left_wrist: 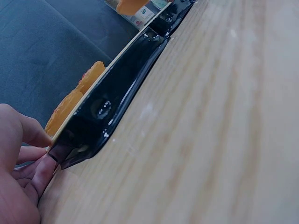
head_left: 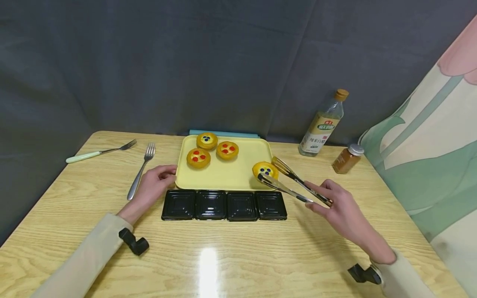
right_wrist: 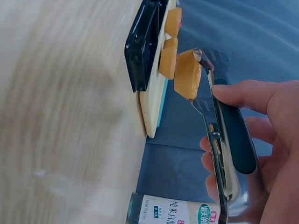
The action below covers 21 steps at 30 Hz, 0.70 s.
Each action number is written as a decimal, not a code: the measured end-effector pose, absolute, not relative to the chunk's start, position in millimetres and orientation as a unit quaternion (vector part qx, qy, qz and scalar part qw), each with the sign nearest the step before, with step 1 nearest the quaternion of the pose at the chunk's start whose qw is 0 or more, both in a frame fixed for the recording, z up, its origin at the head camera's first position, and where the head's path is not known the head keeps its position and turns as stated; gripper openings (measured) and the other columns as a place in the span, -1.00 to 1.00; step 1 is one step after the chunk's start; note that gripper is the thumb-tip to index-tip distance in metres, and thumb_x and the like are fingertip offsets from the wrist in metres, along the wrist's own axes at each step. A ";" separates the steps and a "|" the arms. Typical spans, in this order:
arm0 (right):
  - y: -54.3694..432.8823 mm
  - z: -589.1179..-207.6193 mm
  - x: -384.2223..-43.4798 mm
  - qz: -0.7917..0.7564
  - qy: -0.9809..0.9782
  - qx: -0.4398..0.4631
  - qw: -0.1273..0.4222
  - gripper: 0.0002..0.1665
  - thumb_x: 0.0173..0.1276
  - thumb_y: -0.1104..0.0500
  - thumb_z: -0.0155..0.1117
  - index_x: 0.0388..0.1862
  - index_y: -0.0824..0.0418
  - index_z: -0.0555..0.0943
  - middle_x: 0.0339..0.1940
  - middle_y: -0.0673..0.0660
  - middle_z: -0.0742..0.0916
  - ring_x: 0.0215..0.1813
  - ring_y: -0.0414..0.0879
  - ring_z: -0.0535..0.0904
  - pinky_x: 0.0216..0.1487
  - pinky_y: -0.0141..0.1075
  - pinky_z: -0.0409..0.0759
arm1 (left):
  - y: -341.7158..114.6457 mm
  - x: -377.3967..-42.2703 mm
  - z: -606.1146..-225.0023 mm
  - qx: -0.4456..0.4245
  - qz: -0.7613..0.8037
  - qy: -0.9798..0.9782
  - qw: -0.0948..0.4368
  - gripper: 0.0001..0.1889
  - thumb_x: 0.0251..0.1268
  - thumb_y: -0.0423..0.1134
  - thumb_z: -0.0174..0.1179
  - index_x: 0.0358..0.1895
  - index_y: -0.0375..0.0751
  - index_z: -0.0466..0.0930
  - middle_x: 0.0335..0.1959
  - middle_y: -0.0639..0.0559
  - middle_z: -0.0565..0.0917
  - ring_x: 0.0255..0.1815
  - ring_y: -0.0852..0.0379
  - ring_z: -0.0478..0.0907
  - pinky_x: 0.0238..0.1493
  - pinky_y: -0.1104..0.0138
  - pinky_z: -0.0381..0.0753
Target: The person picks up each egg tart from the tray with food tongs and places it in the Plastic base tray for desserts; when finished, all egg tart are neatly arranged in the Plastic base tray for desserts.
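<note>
My right hand (head_left: 340,207) grips a pair of metal tongs (head_left: 298,181). Between the tong tips is a tart with blue berries (head_left: 265,169), which the right wrist view shows raised off the yellow tray (head_left: 238,178), near its right end. My left hand (head_left: 156,182) holds the tray's left edge with its fingertips, beside the leftmost black container (left_wrist: 107,93). Toward the tray's left side sit another blue-berry tart (head_left: 207,141) and two tarts with red pieces, one in front (head_left: 198,158) and one to the right (head_left: 227,150).
Several square black plastic containers (head_left: 210,205) stand in a row along the tray's front. To the left lie a fork (head_left: 141,171) and a green-handled fork (head_left: 100,152). A glass bottle (head_left: 321,124) and a small brown jar (head_left: 347,159) stand at the right rear, before a dark curtain (head_left: 167,66).
</note>
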State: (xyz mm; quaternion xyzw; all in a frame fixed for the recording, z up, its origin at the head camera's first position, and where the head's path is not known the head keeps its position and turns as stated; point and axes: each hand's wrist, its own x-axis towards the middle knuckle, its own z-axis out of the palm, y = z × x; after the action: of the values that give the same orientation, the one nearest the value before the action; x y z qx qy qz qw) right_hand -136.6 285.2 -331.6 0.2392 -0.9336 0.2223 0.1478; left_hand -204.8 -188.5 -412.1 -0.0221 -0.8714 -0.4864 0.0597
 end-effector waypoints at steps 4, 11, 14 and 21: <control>287.2 -332.0 -126.0 0.225 -0.932 0.239 0.150 -0.34 0.15 0.32 0.54 0.29 0.23 0.63 -0.38 -0.09 0.45 -0.48 -0.24 0.20 -0.52 -0.38 0.28 | -188.1 -205.5 -412.6 -0.022 -0.487 -0.871 0.061 -0.55 0.39 -0.30 0.14 0.30 -0.36 0.55 0.01 -0.20 0.65 -0.10 -0.04 0.53 -0.13 0.27 0.52; 290.5 -334.3 -109.6 0.244 -0.925 0.242 0.160 -0.32 0.12 0.34 0.56 0.28 0.19 0.65 -0.38 -0.12 0.44 -0.45 -0.25 0.22 -0.51 -0.41 0.26 | -187.8 -206.0 -412.4 -0.024 -0.490 -0.869 0.062 -0.55 0.38 -0.30 0.15 0.30 -0.36 0.55 0.01 -0.21 0.66 -0.10 -0.03 0.54 -0.16 0.32 0.53; 292.2 -336.2 -102.6 0.249 -0.927 0.234 0.157 -0.32 0.11 0.31 0.58 0.28 0.17 0.65 -0.37 -0.13 0.45 -0.45 -0.25 0.22 -0.52 -0.42 0.26 | -187.9 -205.6 -411.9 -0.024 -0.491 -0.869 0.061 -0.55 0.39 -0.30 0.14 0.30 -0.36 0.55 0.01 -0.21 0.66 -0.10 -0.03 0.54 -0.16 0.31 0.53; 294.3 -342.8 -90.9 0.248 -0.931 0.219 0.154 -0.32 0.08 0.30 0.60 0.25 0.15 0.67 -0.36 -0.12 0.44 -0.42 -0.24 0.27 -0.51 -0.43 0.29 | -188.0 -204.8 -412.0 -0.023 -0.488 -0.871 0.060 -0.56 0.40 -0.30 0.14 0.30 -0.36 0.55 0.01 -0.21 0.65 -0.09 -0.04 0.53 -0.14 0.27 0.53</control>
State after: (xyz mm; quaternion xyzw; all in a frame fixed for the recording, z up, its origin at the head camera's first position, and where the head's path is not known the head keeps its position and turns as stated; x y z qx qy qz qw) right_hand -90.9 294.3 -342.8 0.2190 -0.9310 0.2482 0.1538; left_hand -204.8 -188.0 -412.0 -0.0230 -0.8707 -0.4876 0.0602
